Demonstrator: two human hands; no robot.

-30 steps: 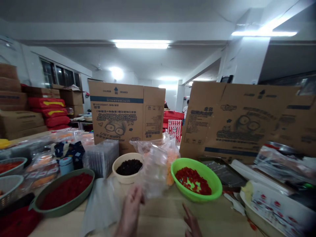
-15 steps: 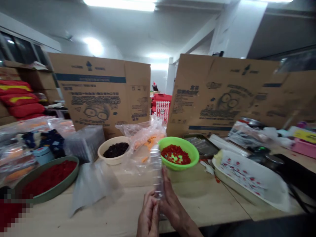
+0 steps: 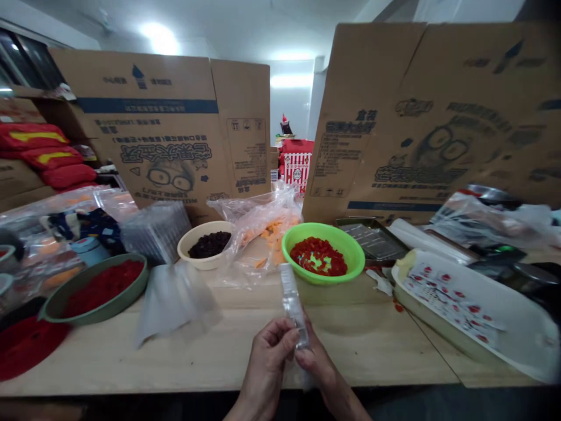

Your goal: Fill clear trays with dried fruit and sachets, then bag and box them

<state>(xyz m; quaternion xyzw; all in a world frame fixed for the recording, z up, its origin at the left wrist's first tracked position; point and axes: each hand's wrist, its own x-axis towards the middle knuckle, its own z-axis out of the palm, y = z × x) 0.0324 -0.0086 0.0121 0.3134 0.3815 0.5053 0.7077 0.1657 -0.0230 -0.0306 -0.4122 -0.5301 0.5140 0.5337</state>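
Wooden bench (image 3: pixel 210 362) is backed along its far edge by two upright cardboard panels, L (image 3: pixel 175 137) and R (image 3: pixel 350 143), w/ a gap b/w them. Close to the bench's near edge, approx. ctr, a narrow clear plastic piece (image 3: pixel 289 292) is held tilted b/w both hands: its lower part is pinched by thumb & fingers of the left hand (image 3: pixel 274 351), and its R side is gripped by the right hand (image 3: pixel 322 365), so both grips are narrow, closed on the same piece. Its upper tip is seen just beside the L rim of the green bowl (image 3: pixel 357 263), where red pieces (image 3: pixel 333 257) are spread w/ some of the base showing thru. To the bowl's L, orange pieces (image 3: pixel 275 231) are seen in a clear bag (image 3: pixel 245 213); next to that, a cream bowl (image 3: pixel 201 263) is part-filled w/ dark pieces (image 3: pixel 210 244). Toward the L edge, an oval grey-green basin (image 3: pixel 118 304) is loaded w/ red stuff (image 3: pixel 105 286). Flat clear sheets (image 3: pixel 162 307) are laid just R of the basin. Nr the R edge, a long white tray (image 3: pixel 521 321) is lined in part w/ red-marked white labels (image 3: pixel 451 301); text not legible
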